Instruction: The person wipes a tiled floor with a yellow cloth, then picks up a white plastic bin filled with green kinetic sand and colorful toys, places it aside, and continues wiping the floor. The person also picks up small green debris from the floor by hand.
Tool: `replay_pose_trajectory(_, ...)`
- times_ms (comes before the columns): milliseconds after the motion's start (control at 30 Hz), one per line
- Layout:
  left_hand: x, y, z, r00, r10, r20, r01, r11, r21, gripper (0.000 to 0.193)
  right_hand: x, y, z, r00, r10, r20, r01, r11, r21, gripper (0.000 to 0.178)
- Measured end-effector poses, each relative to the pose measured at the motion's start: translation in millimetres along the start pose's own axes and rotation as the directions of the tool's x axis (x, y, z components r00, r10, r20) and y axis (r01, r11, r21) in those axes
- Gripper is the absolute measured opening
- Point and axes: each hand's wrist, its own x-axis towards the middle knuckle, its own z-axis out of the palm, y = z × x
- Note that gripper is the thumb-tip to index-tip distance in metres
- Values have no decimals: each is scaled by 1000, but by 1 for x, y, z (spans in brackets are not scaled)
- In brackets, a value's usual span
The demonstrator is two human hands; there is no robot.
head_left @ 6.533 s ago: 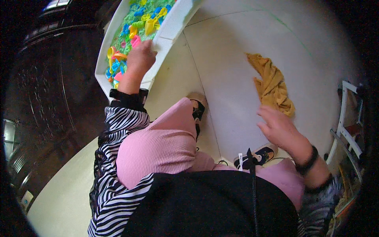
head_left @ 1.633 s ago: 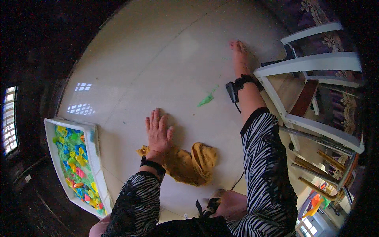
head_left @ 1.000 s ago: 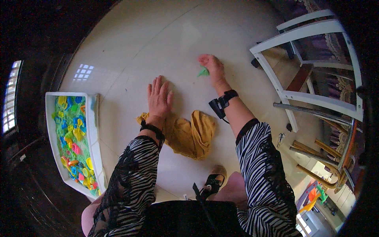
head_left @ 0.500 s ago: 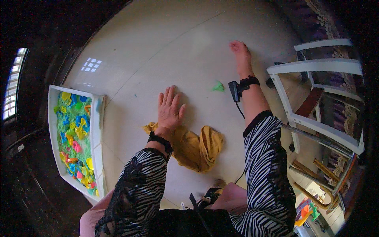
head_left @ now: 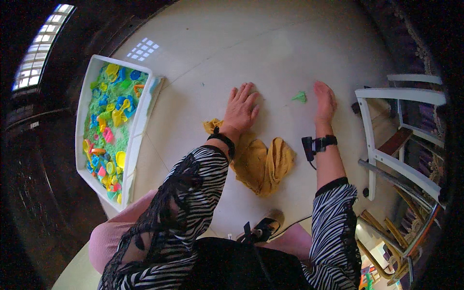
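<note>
Lying on the pale floor (head_left: 299,43), a small bright green scrap (head_left: 299,97) shows a jagged, pointed outline. It sits between both hands, just beside the right hand (head_left: 325,100), whose grip is flat and apart, holding nothing. Farther off, the left hand (head_left: 241,109) presses spread fingers down, with a crumpled mustard cloth (head_left: 263,162) at its wrist.

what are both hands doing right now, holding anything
Left hand: open, fingers spread, palm flat on the pale floor, holding nothing.
Right hand: open, flat on the floor beside a small green scrap, holding nothing.
</note>
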Motion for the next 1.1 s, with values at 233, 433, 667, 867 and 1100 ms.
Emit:
replay_pose_trajectory(233, -15, -43, -21, 935, -216, -281, 131, 947, -294, 42, -67, 45, -41, 964, -264, 1, 238, 867, -438, 31)
replay_pose_trajectory(433, 27, -104, -45, 837, -464, -291, 284, 822, -493, 51, -73, 46, -41, 894, -416, 168, 425, 666, -613, 32)
replay_pose_trajectory(667, 45, -50, 10, 971, -211, -114, 238, 905, 351, 69, -73, 43, -42, 859, -460, 225, 492, 617, -614, 28)
replay_pose_trajectory(867, 51, 24, 46, 988, -149, 49, 144, 986, 82, 65, -72, 45, -41, 846, -482, 228, 507, 591, -628, 25)
replay_pose_trajectory(1100, 24, -29, -3, 991, 90, -95, -100, 988, -116, 40, -73, 40, -42, 879, -419, 226, 447, 564, -694, 27)
